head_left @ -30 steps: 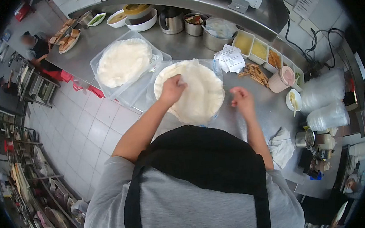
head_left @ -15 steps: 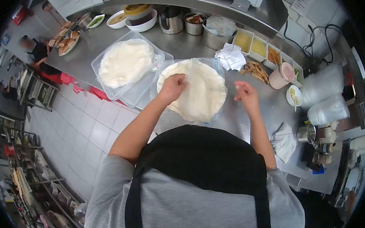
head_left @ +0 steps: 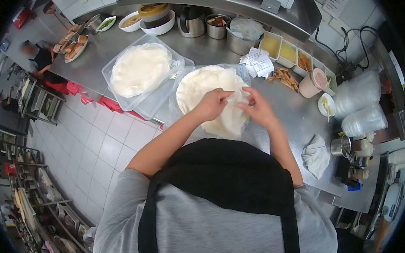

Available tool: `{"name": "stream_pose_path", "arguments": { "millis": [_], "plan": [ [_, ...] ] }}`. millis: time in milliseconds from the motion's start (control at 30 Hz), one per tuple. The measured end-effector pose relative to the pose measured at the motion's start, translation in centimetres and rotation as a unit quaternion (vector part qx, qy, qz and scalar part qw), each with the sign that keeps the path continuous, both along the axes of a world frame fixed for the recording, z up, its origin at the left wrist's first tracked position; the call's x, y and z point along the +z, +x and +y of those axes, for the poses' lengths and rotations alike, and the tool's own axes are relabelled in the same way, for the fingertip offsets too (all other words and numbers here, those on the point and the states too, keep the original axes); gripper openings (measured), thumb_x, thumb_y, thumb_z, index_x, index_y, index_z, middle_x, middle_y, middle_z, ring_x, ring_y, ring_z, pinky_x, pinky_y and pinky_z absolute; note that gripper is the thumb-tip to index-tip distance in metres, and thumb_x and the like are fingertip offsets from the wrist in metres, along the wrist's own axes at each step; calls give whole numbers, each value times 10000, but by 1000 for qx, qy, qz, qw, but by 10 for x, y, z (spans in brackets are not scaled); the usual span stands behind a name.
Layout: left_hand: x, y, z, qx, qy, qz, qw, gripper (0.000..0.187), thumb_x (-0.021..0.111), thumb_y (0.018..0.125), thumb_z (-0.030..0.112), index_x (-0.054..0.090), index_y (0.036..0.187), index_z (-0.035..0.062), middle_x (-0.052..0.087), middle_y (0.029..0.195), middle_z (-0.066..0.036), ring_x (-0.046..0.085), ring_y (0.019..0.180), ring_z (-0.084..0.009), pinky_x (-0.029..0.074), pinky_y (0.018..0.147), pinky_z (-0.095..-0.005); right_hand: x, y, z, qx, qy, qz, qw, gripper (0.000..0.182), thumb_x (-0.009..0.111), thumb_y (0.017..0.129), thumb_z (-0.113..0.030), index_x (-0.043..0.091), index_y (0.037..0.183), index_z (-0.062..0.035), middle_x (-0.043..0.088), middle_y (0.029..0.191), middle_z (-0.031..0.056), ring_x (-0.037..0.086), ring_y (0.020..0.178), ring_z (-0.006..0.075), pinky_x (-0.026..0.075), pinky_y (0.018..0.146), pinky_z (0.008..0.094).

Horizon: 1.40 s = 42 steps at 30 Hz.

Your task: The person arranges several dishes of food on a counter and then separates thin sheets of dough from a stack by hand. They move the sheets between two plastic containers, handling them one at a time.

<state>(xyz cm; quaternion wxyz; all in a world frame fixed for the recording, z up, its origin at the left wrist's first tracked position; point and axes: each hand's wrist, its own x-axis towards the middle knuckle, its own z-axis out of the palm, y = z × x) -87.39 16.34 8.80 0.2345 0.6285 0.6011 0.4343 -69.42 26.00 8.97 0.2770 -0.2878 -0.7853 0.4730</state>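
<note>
A stack of large, round, pale dough sheets (head_left: pixel 191 92) lies on clear plastic on the counter in front of me. The thin top dough sheet (head_left: pixel 232 120) is partly lifted and gathered toward the right side of the stack. My left hand (head_left: pixel 212 105) pinches it near the middle, fingers closed. At the right edge, my right hand (head_left: pixel 258 108) has curled fingers and thumb around a bit of the same sheet. Left of this stack, a clear plastic container (head_left: pixel 108 79) holds more round dough sheets (head_left: pixel 141 69).
Behind the stack stand a steel jug (head_left: pixel 190 23), pots and bowls. Papers (head_left: pixel 257 63), brown strips (head_left: pixel 284 79), filled white tubs (head_left: pixel 270 45) and a pink-filled container (head_left: pixel 312 82) sit to the right. A cloth (head_left: pixel 315 156) lies nearer me. A person (head_left: pixel 38 57) is at far left.
My left hand has moved right and down, drawing the top dough sheet with it and baring the left of the stack. My right hand has come left to the sheet's edge.
</note>
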Motion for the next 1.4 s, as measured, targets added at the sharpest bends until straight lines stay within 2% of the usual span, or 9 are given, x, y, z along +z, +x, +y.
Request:
{"name": "stream_pose_path", "arguments": {
  "millis": [67, 267, 367, 600, 700, 1000, 1133, 1300, 1400],
  "plan": [
    [12, 9, -5, -44, 9, 28, 999, 375, 535, 771, -5, 609, 1123, 104, 570, 876, -171, 566, 797, -305, 453, 742, -362, 19, -15, -19, -25, 153, -30, 988, 294, 628, 811, -102, 572, 1096, -59, 504, 590, 0, 471, 480, 81, 423, 460, 245],
    [21, -22, -6, 2, -88, 100, 991, 461, 587, 736, 55, 554, 1193, 112, 568, 818, -149, 561, 765, -292, 457, 721, -348, 13, -12, 3, -23, -47, -63, 997, 202, 603, 819, -154, 634, 980, -36, 607, 668, 122, 581, 534, 224, 471, 541, 336],
    [18, -6, 2, 55, -14, 80, 995, 405, 640, 703, 101, 583, 1104, 97, 583, 836, -151, 577, 796, -311, 461, 724, -372, 4, -27, -9, -25, 163, -83, 983, 165, 579, 826, -131, 639, 947, -36, 636, 731, 155, 617, 599, 258, 478, 567, 346],
    [19, -24, 14, 100, -54, 176, 978, 301, 543, 763, 49, 633, 1026, 161, 562, 932, -164, 575, 863, -332, 461, 753, -410, -2, 4, 19, -95, 64, -61, 992, 197, 592, 811, -155, 643, 973, -54, 645, 793, 149, 633, 704, 283, 492, 648, 356],
    [0, -10, 17, 43, -34, 188, 981, 402, 513, 779, 50, 596, 1139, 209, 544, 946, -172, 567, 861, -341, 459, 761, -414, 5, -6, 2, -119, 299, -85, 943, 235, 582, 805, -105, 633, 1032, -69, 647, 860, 157, 637, 753, 273, 490, 668, 331],
    [-1, -31, -1, 65, -95, 154, 981, 445, 582, 724, 46, 561, 1163, 111, 589, 995, -194, 587, 882, -318, 465, 778, -379, 3, -11, 19, -35, -17, -76, 996, 242, 598, 799, -153, 643, 1036, -132, 652, 866, 158, 626, 743, 306, 491, 673, 325],
    [32, -15, 9, 114, -15, 125, 985, 335, 586, 734, 55, 591, 1069, 55, 591, 960, -192, 586, 863, -331, 464, 758, -392, 23, -34, -13, -52, 157, -59, 984, 199, 601, 832, -235, 656, 980, -114, 630, 754, 166, 627, 699, 257, 482, 637, 314],
    [36, -41, 18, 150, 24, 122, 981, 244, 559, 758, 37, 609, 997, 24, 570, 936, -180, 563, 862, -340, 451, 746, -403, 29, -6, 27, -156, 50, -92, 982, 229, 608, 830, -258, 654, 958, -74, 646, 763, 147, 625, 709, 272, 481, 679, 327],
    [31, -35, 21, 15, 38, 86, 995, 251, 529, 779, -11, 589, 1021, 16, 550, 945, -147, 538, 904, -310, 431, 787, -355, 30, -13, 28, -143, 221, -23, 964, 242, 635, 810, -245, 651, 937, -39, 666, 784, 122, 624, 711, 248, 480, 687, 325]
  ]
}}
